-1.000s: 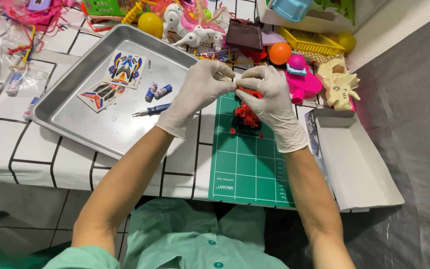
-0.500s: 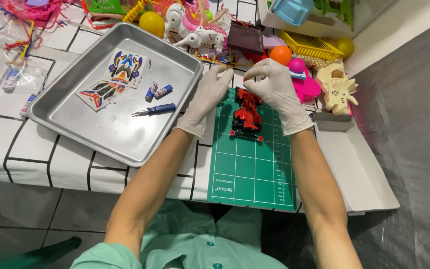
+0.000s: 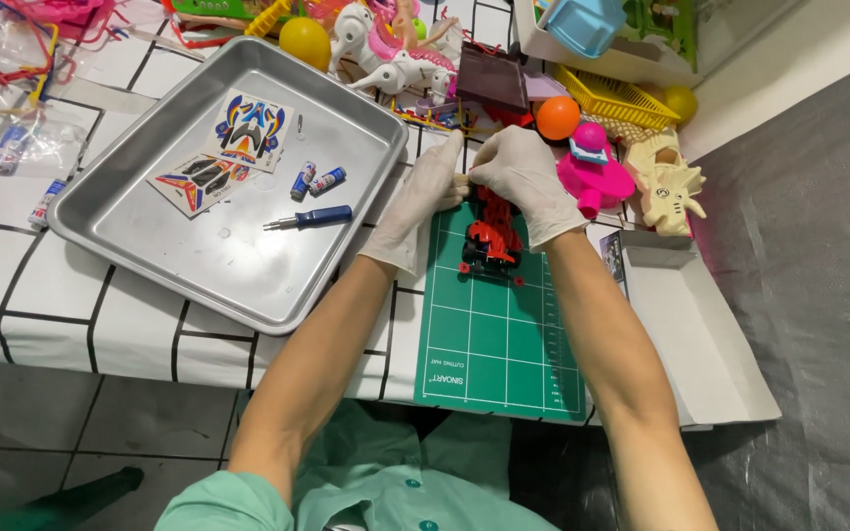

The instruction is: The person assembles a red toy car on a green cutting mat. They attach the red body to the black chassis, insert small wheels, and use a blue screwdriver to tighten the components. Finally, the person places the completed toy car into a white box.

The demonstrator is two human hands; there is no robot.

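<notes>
A small red and black toy car (image 3: pixel 491 239) rests on a green cutting mat (image 3: pixel 504 334). Both my hands wear white gloves and meet at the car's far end. My left hand (image 3: pixel 428 192) pinches at the front of the car from the left. My right hand (image 3: pixel 521 175) covers the car's front from above, fingers curled on it. What lies between the fingertips is hidden.
Left of the mat, a metal tray (image 3: pixel 179 265) holds sticker sheets (image 3: pixel 248 128), two small batteries (image 3: pixel 315 181) and a blue screwdriver (image 3: pixel 309 217). Plastic toys crowd the table's back: an orange ball (image 3: pixel 557 117), a pink toy (image 3: pixel 594 175), a yellow basket (image 3: pixel 620 96). An open white box (image 3: pixel 700 334) lies right.
The hands and the toy car were lifted a second ago; the car has come down onto the mat and both hands have shifted to its far end.
</notes>
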